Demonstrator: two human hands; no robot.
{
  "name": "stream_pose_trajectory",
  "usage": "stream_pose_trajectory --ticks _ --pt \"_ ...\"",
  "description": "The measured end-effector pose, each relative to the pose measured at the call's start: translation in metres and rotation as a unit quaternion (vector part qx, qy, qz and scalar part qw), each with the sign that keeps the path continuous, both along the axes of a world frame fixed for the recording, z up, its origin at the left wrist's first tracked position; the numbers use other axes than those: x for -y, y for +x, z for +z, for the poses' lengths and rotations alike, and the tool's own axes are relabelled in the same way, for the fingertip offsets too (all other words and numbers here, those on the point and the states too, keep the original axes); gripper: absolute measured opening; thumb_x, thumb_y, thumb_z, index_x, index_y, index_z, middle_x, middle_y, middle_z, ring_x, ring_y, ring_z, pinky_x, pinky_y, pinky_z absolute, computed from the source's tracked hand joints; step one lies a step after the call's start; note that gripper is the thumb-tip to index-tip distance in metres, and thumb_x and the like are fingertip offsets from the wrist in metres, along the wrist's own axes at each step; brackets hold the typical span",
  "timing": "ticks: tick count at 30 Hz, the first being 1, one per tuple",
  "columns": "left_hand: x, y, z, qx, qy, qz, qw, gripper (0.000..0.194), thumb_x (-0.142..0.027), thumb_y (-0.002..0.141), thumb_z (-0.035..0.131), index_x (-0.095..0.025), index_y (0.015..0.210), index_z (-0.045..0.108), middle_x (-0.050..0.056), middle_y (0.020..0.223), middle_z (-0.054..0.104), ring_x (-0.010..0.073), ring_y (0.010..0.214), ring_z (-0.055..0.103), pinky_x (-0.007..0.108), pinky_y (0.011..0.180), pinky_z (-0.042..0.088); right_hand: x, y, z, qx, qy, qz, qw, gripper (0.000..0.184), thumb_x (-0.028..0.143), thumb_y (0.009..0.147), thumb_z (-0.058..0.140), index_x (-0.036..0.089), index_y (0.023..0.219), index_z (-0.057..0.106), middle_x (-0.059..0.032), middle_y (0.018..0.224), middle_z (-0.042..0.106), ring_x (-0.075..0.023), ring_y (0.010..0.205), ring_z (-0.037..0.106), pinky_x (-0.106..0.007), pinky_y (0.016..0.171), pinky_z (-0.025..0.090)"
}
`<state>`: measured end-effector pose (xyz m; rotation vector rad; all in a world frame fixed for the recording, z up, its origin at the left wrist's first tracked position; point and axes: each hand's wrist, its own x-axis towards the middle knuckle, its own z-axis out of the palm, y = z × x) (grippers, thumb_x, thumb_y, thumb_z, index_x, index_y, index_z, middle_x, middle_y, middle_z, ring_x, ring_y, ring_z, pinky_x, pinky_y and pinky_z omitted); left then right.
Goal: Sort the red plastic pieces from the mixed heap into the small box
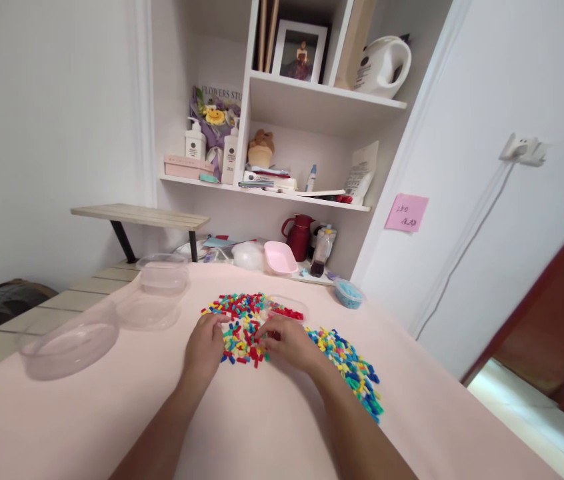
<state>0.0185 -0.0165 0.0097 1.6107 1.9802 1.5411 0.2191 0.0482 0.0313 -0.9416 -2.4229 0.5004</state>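
My left hand (205,341) is closed at the left side of a mixed pile of small coloured plastic pieces (241,347), its fingers curled inward. Whatever it may hold is hidden. Above the right side of the same pile, my right hand (287,341) has bent fingers with the tips drawn together among red pieces; what they pinch is too small to make out. Just behind that hand lies a clear shallow container (298,313) with red pieces inside. More mixed pieces, many of them red, spread behind the pile. A second pile (349,363) of blue, yellow, green and white pieces lies to the right.
Clear plastic tubs (72,347) stand along the table's left side. A small tub of light-blue stuff (349,294) sits at the back right. Behind are a pink tray (281,258), a dark red jug (299,237) and a bottle (322,253). A small raised shelf (142,215) stands back left.
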Motion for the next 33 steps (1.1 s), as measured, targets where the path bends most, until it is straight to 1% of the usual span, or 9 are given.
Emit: stream_pose_trajectory --ticks 4,9,12,18,23,26,28,30,33 --pt "-0.001 0.000 -0.001 0.016 -0.003 -0.003 1.000 0.031 -0.019 0.082 0.040 -0.021 0.089 0.070 0.005 0.100 0.071 0.0199 0.092 0.068 0.036 0.084 0.054 0.001 -0.001 -0.005 0.036 -0.019 0.007 0.999 0.023 0.028 0.071 0.076 0.026 0.094 0.075 0.0012 0.081 0.062 -0.0131 0.072 0.057 -0.022 0.066 0.041" --pt "0.000 0.001 -0.001 0.024 -0.005 -0.010 1.000 0.029 -0.019 0.081 0.043 -0.022 0.088 0.071 0.005 0.100 0.072 0.0200 0.097 0.068 0.035 0.088 0.052 0.001 -0.002 -0.009 0.072 -0.045 0.005 0.996 0.034 0.035 0.067 0.080 0.028 0.100 0.074 0.0014 0.084 0.065 -0.0143 0.074 0.058 -0.023 0.068 0.042" --pt "0.000 0.002 -0.001 0.027 -0.010 -0.010 1.000 0.029 -0.020 0.081 0.043 -0.022 0.089 0.071 0.005 0.101 0.073 0.0199 0.097 0.068 0.034 0.088 0.052 0.000 -0.004 -0.010 0.079 -0.046 0.010 0.996 0.031 0.033 0.073 0.075 0.030 0.103 0.073 0.0004 0.088 0.067 -0.0152 0.078 0.060 -0.023 0.071 0.043" --pt "0.001 0.003 0.000 0.031 -0.021 -0.013 0.999 0.030 -0.020 0.082 0.042 -0.023 0.089 0.071 0.004 0.101 0.074 0.0191 0.095 0.069 0.033 0.086 0.052 0.001 -0.006 -0.010 0.074 -0.031 0.011 0.997 0.028 0.023 0.086 0.057 0.032 0.108 0.072 -0.0008 0.097 0.070 -0.0163 0.088 0.063 -0.025 0.079 0.043" --pt "0.001 0.003 -0.001 0.032 -0.028 -0.018 0.999 0.031 -0.021 0.082 0.041 -0.021 0.091 0.071 0.005 0.101 0.074 0.0194 0.094 0.069 0.033 0.085 0.053 0.002 -0.006 -0.009 0.076 -0.033 0.008 0.997 0.028 0.025 0.092 0.049 0.030 0.106 0.073 -0.0021 0.101 0.070 -0.0167 0.091 0.062 -0.025 0.082 0.043" --pt "0.001 0.003 -0.002 0.032 -0.032 -0.022 0.999 0.031 -0.020 0.082 0.041 -0.021 0.091 0.070 0.006 0.101 0.074 0.0191 0.093 0.070 0.033 0.084 0.053 0.004 -0.006 -0.009 0.076 -0.031 0.013 0.997 0.025 0.031 0.088 0.057 0.031 0.108 0.072 -0.0017 0.099 0.070 -0.0169 0.088 0.062 -0.025 0.080 0.043" --pt "0.001 0.004 -0.002 0.032 -0.035 -0.026 0.999 0.031 -0.020 0.083 0.040 -0.021 0.091 0.070 0.006 0.101 0.074 0.0190 0.092 0.070 0.033 0.082 0.054 0.005 -0.007 -0.010 0.078 -0.027 0.008 0.997 0.030 0.033 0.082 0.064 0.032 0.111 0.071 -0.0011 0.097 0.069 -0.0168 0.085 0.062 -0.025 0.077 0.043" --pt "0.001 0.004 -0.003 0.032 -0.039 -0.029 0.998 0.031 -0.020 0.083 0.040 -0.021 0.091 0.069 0.006 0.101 0.074 0.0190 0.091 0.070 0.033 0.082 0.053 0.004 -0.008 -0.011 0.078 -0.025 0.004 0.997 0.033 0.032 0.079 0.067 0.033 0.112 0.071 -0.0006 0.096 0.068 -0.0162 0.082 0.061 -0.024 0.074 0.042" --pt "0.000 0.004 -0.004 0.033 -0.044 -0.035 0.998 0.030 -0.020 0.083 0.040 -0.021 0.091 0.069 0.005 0.102 0.074 0.0186 0.090 0.070 0.031 0.081 0.053 0.003 -0.009 -0.012 0.068 -0.032 0.013 0.997 0.029 0.029 0.078 0.067 0.031 0.107 0.072 -0.0004 0.091 0.067 -0.0160 0.082 0.061 -0.023 0.073 0.041"
